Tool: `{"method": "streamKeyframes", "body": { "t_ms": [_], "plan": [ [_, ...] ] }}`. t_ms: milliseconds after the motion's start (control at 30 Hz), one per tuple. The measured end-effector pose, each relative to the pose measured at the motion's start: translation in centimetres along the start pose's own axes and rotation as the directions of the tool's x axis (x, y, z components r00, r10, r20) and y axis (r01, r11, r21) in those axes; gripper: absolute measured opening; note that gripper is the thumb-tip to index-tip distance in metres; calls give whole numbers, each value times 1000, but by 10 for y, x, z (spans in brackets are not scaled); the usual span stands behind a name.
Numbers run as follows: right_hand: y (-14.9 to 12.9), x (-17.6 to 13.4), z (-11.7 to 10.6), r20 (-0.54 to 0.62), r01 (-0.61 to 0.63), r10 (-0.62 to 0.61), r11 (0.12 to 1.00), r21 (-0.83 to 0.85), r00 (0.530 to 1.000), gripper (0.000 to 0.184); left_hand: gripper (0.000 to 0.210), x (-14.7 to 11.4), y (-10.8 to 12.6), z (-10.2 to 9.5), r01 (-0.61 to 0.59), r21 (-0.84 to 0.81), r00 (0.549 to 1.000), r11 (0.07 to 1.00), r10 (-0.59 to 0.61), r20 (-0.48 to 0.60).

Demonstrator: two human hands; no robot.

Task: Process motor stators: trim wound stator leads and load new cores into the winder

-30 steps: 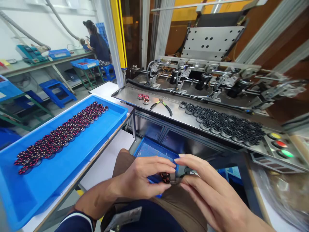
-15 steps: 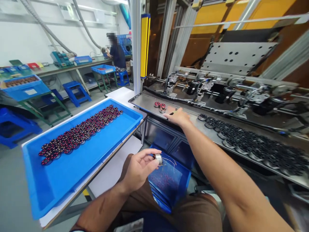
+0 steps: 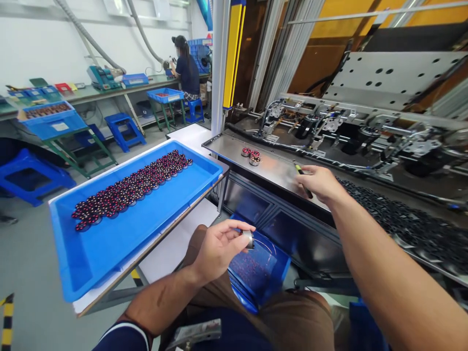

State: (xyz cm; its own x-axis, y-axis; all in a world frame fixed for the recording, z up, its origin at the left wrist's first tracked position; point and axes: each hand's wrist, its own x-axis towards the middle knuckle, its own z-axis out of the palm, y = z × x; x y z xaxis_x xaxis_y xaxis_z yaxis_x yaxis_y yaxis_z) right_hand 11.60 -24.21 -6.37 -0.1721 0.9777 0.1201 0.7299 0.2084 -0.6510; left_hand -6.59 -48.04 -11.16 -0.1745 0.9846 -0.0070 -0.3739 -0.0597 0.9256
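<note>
**Left hand (image 3: pixel 223 248) and right hand (image 3: pixel 321 183) both occupied**

The machine (image 3: pixel 395 78) stands beyond the right hand; its steel shelf (image 3: pixel 234 145) runs beneath that hand. The blue tray (image 3: pixel 120 246) lies well left of the left hand, the blue bin (image 3: pixel 280 263) below and right of it. The pliers (image 3: pixel 298 167) are in the right hand, fingers closed around them; they should be stiff and sturdy, best held by the grips. The metal ring (image 3: pixel 249 239) is pinched between left thumb and fingertips, likely dense, hard and slightly slippery: hold its smooth rim. Thin wires (image 3: pixel 268 245) appear to trail rightward from it, probably bendy and easily snagged.
</note>
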Motion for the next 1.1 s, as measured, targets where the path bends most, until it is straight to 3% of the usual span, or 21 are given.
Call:
{"method": "streamKeyframes", "body": {
  "t_ms": [100,167,233,333,400,500,667,933,1100],
  "plan": [
    [10,-60,-10,46,85,-98,969,231,994,48,33,-3,2,1,45,-24,998,999,-44,47],
    [25,-116,-4,70,138,-173,925,354,982,49,41,-4,0,3,77,-64,994,995,-71,86],
    [42,-176,10,66,225,-303,821,524,951,51,46,-4,-3,7,101,-84,989,991,-91,112],
    [58,-252,31,-35,304,-336,796,523,941,53,46,-3,-9,18,110,-69,984,992,-99,146],
    [60,-282,37,-57,343,-360,811,473,931,57,44,-3,-12,27,100,-51,978,994,-89,188],
    [56,-297,32,-56,383,-395,835,394,917,60,41,-3,-15,39,84,-24,963,996,-75,260],
    [49,-294,24,-77,418,-418,842,341,905,66,38,-6,-17,50,65,14,951,998,-66,301],
    [51,-290,34,-116,497,-485,820,283,867,66,38,-10,-13,45,50,18,969,999,-53,243],
    [48,-286,33,-64,462,-477,798,387,877,65,38,-11,-15,41,45,22,962,999,-50,267]
  ]
}}
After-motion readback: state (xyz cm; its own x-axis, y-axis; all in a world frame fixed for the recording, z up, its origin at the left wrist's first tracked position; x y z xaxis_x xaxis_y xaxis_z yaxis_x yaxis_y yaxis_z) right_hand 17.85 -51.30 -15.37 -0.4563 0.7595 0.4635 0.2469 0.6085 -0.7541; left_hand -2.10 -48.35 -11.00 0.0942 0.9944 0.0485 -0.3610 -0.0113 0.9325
